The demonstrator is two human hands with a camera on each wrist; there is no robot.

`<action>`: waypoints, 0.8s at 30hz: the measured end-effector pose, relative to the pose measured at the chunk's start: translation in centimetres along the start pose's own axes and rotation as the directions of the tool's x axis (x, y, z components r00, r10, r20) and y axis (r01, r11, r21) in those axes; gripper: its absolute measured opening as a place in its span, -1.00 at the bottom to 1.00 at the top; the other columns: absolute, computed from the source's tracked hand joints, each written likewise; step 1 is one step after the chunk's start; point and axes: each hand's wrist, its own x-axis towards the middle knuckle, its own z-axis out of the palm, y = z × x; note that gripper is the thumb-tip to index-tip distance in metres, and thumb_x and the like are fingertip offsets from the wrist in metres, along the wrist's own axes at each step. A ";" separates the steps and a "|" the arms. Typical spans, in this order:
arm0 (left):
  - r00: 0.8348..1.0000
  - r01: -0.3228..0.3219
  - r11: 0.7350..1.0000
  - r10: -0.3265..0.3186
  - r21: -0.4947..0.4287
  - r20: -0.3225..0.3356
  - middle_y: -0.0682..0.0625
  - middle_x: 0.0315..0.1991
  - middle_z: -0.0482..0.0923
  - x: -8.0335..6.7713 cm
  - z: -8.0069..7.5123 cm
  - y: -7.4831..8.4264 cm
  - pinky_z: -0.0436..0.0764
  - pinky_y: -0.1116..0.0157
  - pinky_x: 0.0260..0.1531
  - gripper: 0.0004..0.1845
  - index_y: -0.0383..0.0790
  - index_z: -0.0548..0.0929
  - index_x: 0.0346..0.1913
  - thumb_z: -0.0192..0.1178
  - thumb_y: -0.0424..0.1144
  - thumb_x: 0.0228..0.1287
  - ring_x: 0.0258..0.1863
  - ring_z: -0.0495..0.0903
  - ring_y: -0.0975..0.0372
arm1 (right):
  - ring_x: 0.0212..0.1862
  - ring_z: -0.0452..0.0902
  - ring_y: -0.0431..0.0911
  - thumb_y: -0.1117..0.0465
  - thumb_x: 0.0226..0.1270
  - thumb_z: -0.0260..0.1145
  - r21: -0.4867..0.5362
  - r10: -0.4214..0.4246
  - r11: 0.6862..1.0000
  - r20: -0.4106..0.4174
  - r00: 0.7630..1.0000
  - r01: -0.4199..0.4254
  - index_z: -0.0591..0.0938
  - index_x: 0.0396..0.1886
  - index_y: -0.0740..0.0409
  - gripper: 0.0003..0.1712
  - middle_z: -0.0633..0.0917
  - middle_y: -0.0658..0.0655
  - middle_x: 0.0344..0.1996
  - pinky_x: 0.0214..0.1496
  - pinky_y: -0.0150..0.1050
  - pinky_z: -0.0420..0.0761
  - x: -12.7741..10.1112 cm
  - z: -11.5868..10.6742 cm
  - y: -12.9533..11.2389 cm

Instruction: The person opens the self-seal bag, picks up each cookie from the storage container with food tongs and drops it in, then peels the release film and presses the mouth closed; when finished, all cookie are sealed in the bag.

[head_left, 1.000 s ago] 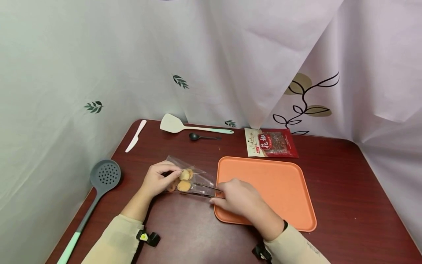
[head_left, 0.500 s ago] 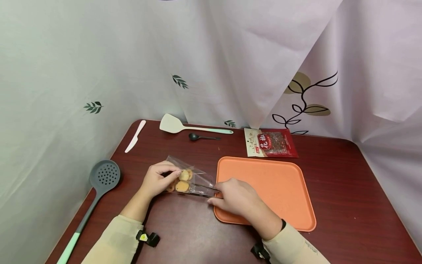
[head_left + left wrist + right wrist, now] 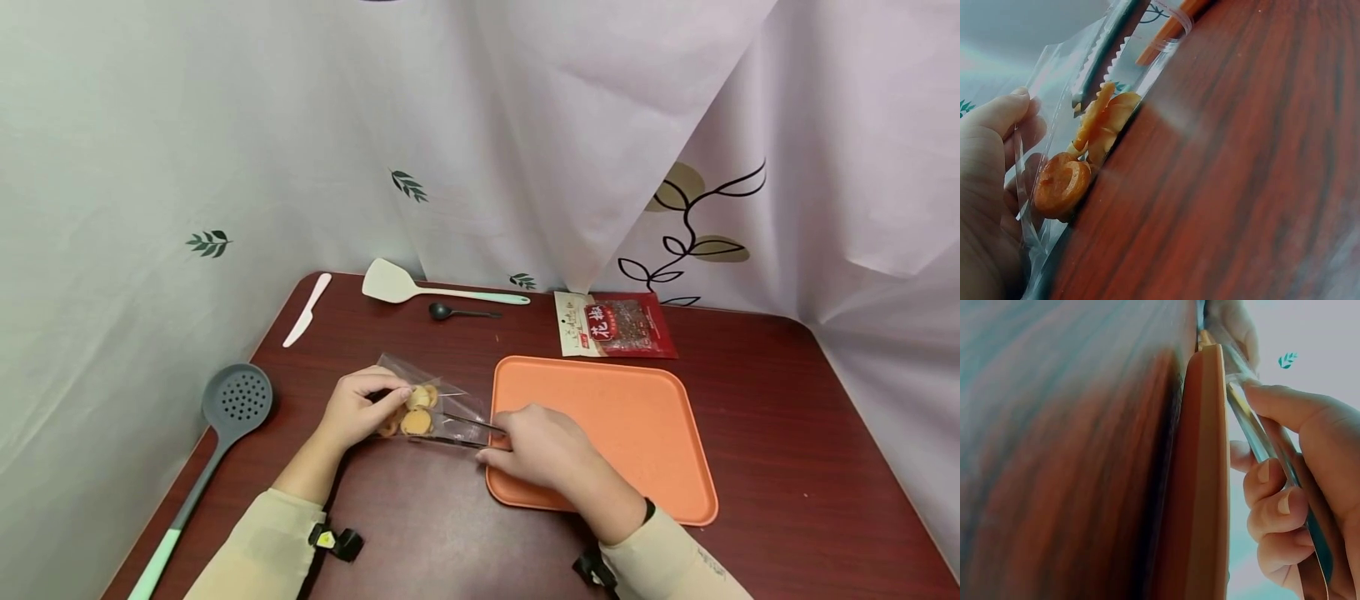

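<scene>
Here we see a clear plastic bag [image 3: 433,402] lying on the dark red wooden worktop [image 3: 765,417], just left of the orange tray [image 3: 622,417]; inside it sit round orange-brown food pieces [image 3: 415,412], which the left wrist view shows as ring-shaped slices [image 3: 1063,183] pressed against the film. The left hand [image 3: 358,410] pinches the bag's near-left end, thumb and fingers closed on the plastic beside the slices. The right hand [image 3: 534,447] rests over the tray's left edge, its grip closed round metal tongs [image 3: 471,423] whose thin arms run into the bag's open mouth; the right wrist view shows the fingers [image 3: 1272,506] curled about the shiny metal strip [image 3: 1254,434] next to the tray rim. Farther out, a red spice packet [image 3: 615,324] lies behind the tray, a black spoon [image 3: 457,312] and a white spatula [image 3: 427,289] lie toward the back, a white knife [image 3: 307,309] at the back left, and a grey slotted skimmer [image 3: 217,442] near the left edge
</scene>
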 end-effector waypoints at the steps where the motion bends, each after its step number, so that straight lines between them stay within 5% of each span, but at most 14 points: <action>1: 1.000 0.001 1.000 -0.001 -0.001 0.003 -0.03 -0.36 0.76 0.0 0.0 -0.2 0.62 0.44 -0.15 -0.73 -0.23 0.87 -0.31 0.48 -0.67 0.08 -0.30 0.70 0.28 | -0.59 0.25 -0.21 -0.28 0.36 0.48 -0.001 0.005 1.000 0.001 1.000 -0.005 0.52 -0.49 -0.18 -0.55 0.31 -0.16 -0.68 -0.55 -0.18 0.31 -0.1 -0.1 0.0; 12: 1.000 -0.011 1.000 0.011 -0.028 0.010 -0.01 -0.33 0.77 -0.1 0.0 -0.2 0.64 0.44 -0.13 -0.73 -0.18 0.88 -0.27 0.50 -0.63 0.12 -0.28 0.71 0.27 | -0.58 0.14 -0.21 -0.27 0.35 0.49 0.012 0.028 1.000 -0.006 1.000 -0.028 0.51 -0.50 -0.11 -0.52 0.25 -0.15 -0.67 -0.53 -0.22 0.16 -1.4 -0.6 1.0; 19: 1.000 0.020 0.999 -0.019 -0.039 0.018 0.05 -0.32 0.77 0.0 -0.2 -0.4 0.64 0.43 -0.12 -0.72 -0.12 0.89 -0.27 0.48 -0.61 0.17 -0.28 0.72 0.27 | -0.47 0.44 -0.26 -0.28 0.32 0.52 0.047 0.045 0.998 -0.043 0.998 -0.043 0.70 -0.29 -0.13 -0.62 0.56 -0.23 -0.51 -0.43 -0.21 0.46 -3.0 -1.5 2.8; 24: 0.999 0.036 0.999 -0.036 -0.031 0.028 0.08 -0.31 0.77 -0.1 -0.3 -0.4 0.64 0.42 -0.13 -0.73 -0.11 0.89 -0.27 0.49 -0.60 0.18 -0.26 0.72 0.26 | -0.54 0.35 -0.23 -0.33 0.33 0.50 0.058 0.079 0.995 -0.059 0.995 -0.076 0.67 -0.26 -0.15 -0.59 0.45 -0.23 -0.61 -0.51 -0.21 0.36 -4.7 -2.4 4.7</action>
